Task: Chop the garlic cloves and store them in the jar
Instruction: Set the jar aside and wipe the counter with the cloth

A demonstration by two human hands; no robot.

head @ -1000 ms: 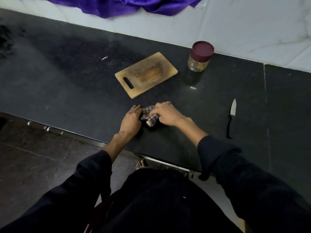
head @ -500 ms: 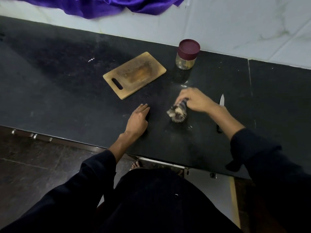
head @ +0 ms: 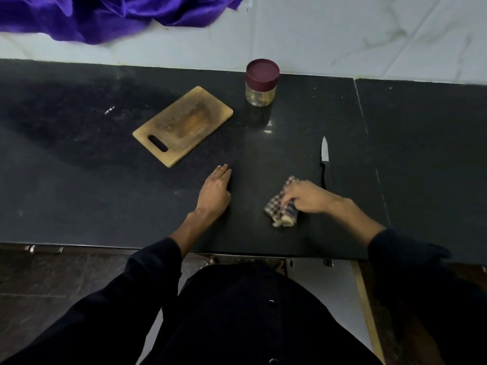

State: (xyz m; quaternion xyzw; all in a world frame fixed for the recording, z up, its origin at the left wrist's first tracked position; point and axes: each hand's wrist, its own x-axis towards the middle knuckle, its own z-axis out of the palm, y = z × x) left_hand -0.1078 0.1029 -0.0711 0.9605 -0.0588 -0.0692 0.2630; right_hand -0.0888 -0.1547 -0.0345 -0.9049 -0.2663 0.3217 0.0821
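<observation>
Now jar (head: pixel 261 83) lidded, upright.

A crumpled purple satin cloth (head: pixel 110 17) lay bunched on the white marble ledge (head: pixel 342 35) behind the black stone countertop (head: pixel 66 159). Below the counter's front edge showed dark brown floor tiles (head: pixel 52 280). A small white speck (head: pixel 109 110) sat on the counter's left half.
</observation>
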